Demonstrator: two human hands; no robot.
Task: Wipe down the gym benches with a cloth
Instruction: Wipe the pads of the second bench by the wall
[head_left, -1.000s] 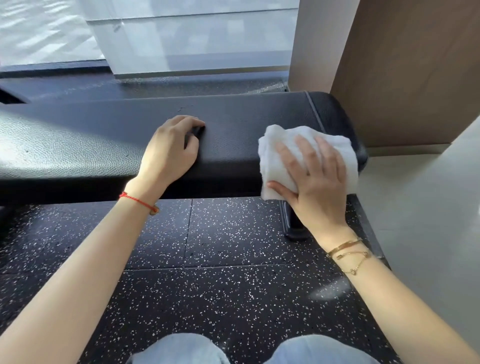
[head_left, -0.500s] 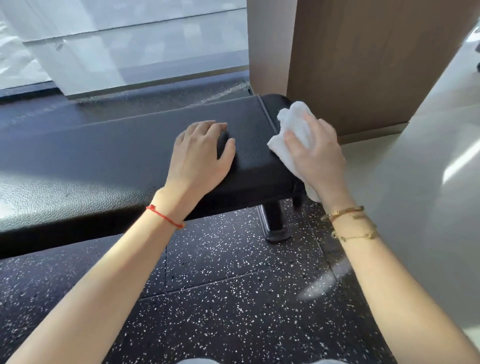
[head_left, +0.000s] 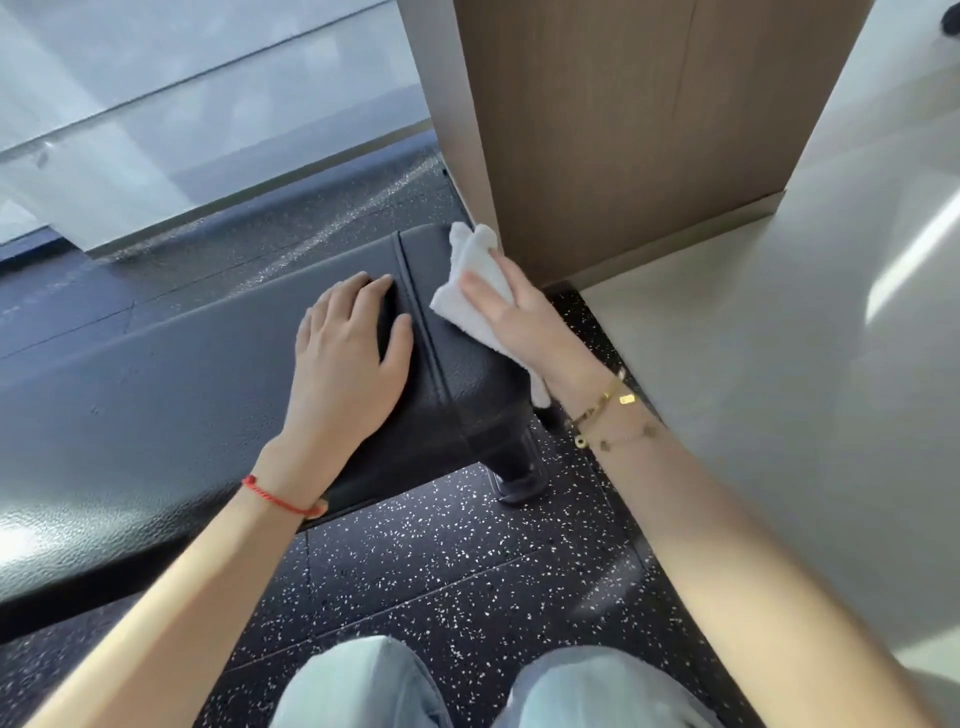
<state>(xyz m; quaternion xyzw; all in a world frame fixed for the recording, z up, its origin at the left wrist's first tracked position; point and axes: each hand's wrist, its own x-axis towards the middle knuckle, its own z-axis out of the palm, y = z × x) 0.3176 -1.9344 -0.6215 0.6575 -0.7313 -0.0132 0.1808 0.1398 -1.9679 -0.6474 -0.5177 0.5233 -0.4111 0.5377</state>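
Observation:
A long black padded gym bench (head_left: 156, 395) runs from the left edge to the middle of the view. My left hand (head_left: 348, 358) lies flat on its top near the right end, fingers apart, holding nothing. My right hand (head_left: 524, 322) presses a white cloth (head_left: 475, 280) against the bench's rounded right end cap, beside the stitched seam. Part of the cloth hangs down below my wrist. One black bench leg (head_left: 519, 467) shows under the end.
A brown wooden panel (head_left: 623, 130) stands right behind the bench end, close to the cloth. Black speckled rubber flooring (head_left: 441, 571) lies below; pale smooth floor (head_left: 805, 389) is to the right. Glass wall (head_left: 182, 104) at the back. My knees in light jeans (head_left: 363, 686) are at the bottom.
My right hand has carried the cloth from the bench's front side round to its right end cap. My left hand slid right along the top. The view tilted and shifted right.

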